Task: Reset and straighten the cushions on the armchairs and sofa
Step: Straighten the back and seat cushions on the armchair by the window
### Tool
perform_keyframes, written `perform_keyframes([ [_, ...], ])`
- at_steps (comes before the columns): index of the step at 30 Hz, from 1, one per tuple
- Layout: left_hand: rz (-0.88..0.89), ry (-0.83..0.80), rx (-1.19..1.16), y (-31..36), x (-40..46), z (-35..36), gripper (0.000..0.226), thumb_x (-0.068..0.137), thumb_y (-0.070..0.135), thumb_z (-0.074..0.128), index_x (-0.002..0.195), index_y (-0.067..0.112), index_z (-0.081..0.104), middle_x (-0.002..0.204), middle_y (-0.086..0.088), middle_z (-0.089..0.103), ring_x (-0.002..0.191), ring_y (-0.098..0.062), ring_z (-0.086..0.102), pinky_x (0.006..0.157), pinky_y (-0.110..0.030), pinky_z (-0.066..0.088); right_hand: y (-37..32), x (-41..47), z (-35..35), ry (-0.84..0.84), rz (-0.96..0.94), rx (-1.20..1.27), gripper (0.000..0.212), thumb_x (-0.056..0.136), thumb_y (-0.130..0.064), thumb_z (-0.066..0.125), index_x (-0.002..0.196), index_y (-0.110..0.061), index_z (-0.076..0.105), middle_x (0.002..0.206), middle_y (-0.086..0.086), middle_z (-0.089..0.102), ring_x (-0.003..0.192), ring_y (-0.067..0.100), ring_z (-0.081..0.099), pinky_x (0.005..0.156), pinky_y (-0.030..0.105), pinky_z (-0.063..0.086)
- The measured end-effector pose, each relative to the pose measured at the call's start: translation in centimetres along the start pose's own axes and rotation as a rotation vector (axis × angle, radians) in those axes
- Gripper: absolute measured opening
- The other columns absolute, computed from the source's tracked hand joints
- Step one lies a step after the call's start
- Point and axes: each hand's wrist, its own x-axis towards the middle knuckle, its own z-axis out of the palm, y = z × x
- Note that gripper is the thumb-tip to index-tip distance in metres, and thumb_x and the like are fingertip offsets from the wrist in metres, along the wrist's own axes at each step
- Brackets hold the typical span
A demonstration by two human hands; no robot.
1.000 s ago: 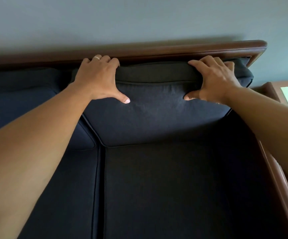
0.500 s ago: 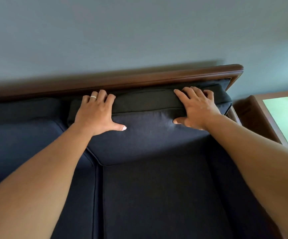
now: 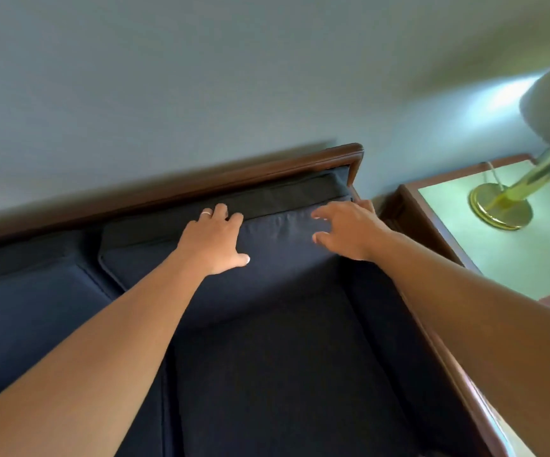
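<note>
**Back cushion pressed home at the sofa's right end**

A person leans over a dark blue sofa (image 3: pixel 267 374), working on the back cushion (image 3: pixel 277 245) at its right end, which stands against the wooden frame rail (image 3: pixel 234 179). The left hand (image 3: pixel 214 245) lies on the cushion's upper edge, its fingers bent over the top seam and the thumb spread flat on the front face; a ring shows on 1 finger. The right hand (image 3: pixel 349 232) hovers near the cushion's right corner with fingers spread and loosely curved, gripping nothing; whether the fingertips touch the fabric cannot be told through the blur. This cushion appears nearly seated: its top runs roughly parallel to the rail and its lower edge meets the seat cushion (image 3: pixel 283 390). A 2nd back cushion (image 3: pixel 29 291) to the left looks in place, though only part of it shows. Any armchairs lie out of view, so that part of the job cannot be judged. A side table (image 3: pixel 497 258) carrying a brass lamp base (image 3: pixel 501 206) stands just beside the sofa's right arm.
</note>
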Motion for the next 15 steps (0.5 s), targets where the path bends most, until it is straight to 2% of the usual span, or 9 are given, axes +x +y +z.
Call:
perform_keyframes([
  [5,0.188,-0.188,-0.288,11.6,-2.7,-4.6,0.071,0.089,0.055,0.069,0.149,0.025,0.045,0.146,0.0,0.05,0.127,-0.023,0.054,0.1,-0.042,0.047,5.7,-12.3,-3.7,-0.031,0.174,0.226,0.039,0.094,-0.04,0.062,0.128,-0.023,0.066,0.12,-0.004,0.069,0.116,0.019,0.061,0.101,0.035,0.047],
  [9,0.349,-0.133,-0.276,22.6,-8.2,-8.7,0.065,0.087,0.055,0.07,0.142,0.023,0.054,0.136,-0.001,0.06,0.119,-0.022,0.059,0.101,-0.044,0.05,9.1,-25.7,-6.4,0.079,0.307,0.256,0.036,0.096,-0.036,0.062,0.129,-0.022,0.066,0.125,-0.005,0.067,0.113,0.015,0.06,0.099,0.031,0.048],
  [12,0.539,-0.104,-0.312,32.2,-14.8,-11.1,0.064,0.089,0.053,0.071,0.141,0.019,0.055,0.134,-0.003,0.062,0.117,-0.019,0.06,0.099,-0.038,0.05,10.8,-37.7,-7.0,0.124,0.432,0.29,0.034,0.099,-0.037,0.059,0.129,-0.023,0.064,0.126,-0.007,0.064,0.112,0.014,0.059,0.096,0.031,0.051],
  [15,0.724,-0.109,-0.314,40.5,-21.9,-12.1,0.061,0.088,0.054,0.072,0.137,0.019,0.057,0.128,-0.004,0.064,0.106,-0.016,0.061,0.087,-0.032,0.049,11.8,-48.2,-5.9,0.137,0.525,0.284,0.028,0.097,-0.034,0.061,0.122,-0.021,0.068,0.12,-0.006,0.066,0.112,0.017,0.062,0.094,0.028,0.051],
])
